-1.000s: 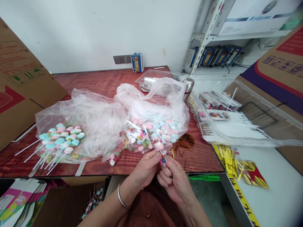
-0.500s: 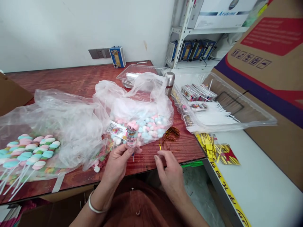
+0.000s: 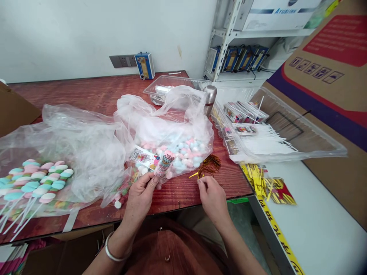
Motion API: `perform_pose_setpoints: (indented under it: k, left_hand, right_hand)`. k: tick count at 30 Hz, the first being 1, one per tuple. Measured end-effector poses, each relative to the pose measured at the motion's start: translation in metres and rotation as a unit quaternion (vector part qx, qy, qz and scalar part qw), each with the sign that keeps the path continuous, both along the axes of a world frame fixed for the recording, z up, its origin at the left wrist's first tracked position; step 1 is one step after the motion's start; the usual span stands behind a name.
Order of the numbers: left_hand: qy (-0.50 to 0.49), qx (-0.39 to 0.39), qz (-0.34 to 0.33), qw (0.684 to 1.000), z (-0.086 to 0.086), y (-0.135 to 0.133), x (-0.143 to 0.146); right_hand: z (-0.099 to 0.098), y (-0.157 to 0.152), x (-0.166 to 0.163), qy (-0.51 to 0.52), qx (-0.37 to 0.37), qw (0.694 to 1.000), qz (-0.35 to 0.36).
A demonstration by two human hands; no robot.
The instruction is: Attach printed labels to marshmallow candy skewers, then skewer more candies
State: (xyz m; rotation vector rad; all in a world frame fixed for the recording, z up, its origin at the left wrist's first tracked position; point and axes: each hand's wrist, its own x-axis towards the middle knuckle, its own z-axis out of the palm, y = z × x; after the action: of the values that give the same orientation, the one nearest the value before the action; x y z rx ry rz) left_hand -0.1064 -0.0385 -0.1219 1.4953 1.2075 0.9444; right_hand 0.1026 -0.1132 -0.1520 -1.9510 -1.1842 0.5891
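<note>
My left hand [image 3: 142, 194] pinches a bagged marshmallow pop [image 3: 164, 163] by the lower end of its printed clear wrapper. The pop leans to the right, pink and white inside. My right hand [image 3: 213, 196] has thumb and forefinger closed on a gold twist tie [image 3: 195, 175], right beside a loose pile of gold twist ties [image 3: 210, 165] on the table. Behind the pop, a clear bag of pink, blue and white marshmallows [image 3: 186, 152] lies open. A printed wrapper [image 3: 143, 156] rests against that bag.
At left, marshmallow skewers [image 3: 37, 183] lie on another plastic bag [image 3: 86, 152]. A clear tray [image 3: 315, 152] at right holds white sticks [image 3: 258, 139] and printed packs. A steel flask [image 3: 210, 97] stands behind. Yellow tie bundles [image 3: 255, 177] lie on the white surface at right.
The pop has tipped from upright to leaning right. My right hand has moved a little right and its fingers have closed on a gold twist tie. The view has shifted slightly.
</note>
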Motion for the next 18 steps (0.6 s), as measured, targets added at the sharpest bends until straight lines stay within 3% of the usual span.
perform_pose_setpoints:
  k: [5, 10, 14, 18]
  left_hand:
    - [0.089, 0.099, -0.029, 0.991, 0.007, 0.005, -0.001]
    - [0.172, 0.212, -0.032, 0.962, 0.007, 0.007, -0.003]
    - [0.217, 0.252, -0.066, 0.941, 0.004, -0.001, 0.004]
    - [0.199, 0.213, -0.071, 0.954, 0.004, -0.01, 0.019]
  right_hand:
    - [0.011, -0.001, 0.014, 0.222, -0.021, 0.974, 0.042]
    - [0.025, -0.002, 0.016, 0.324, -0.005, 0.945, 0.036]
    - [0.044, -0.006, 0.0, 0.278, 0.053, 0.955, 0.091]
    - [0.053, -0.009, -0.026, 0.191, 0.074, 0.97, 0.127]
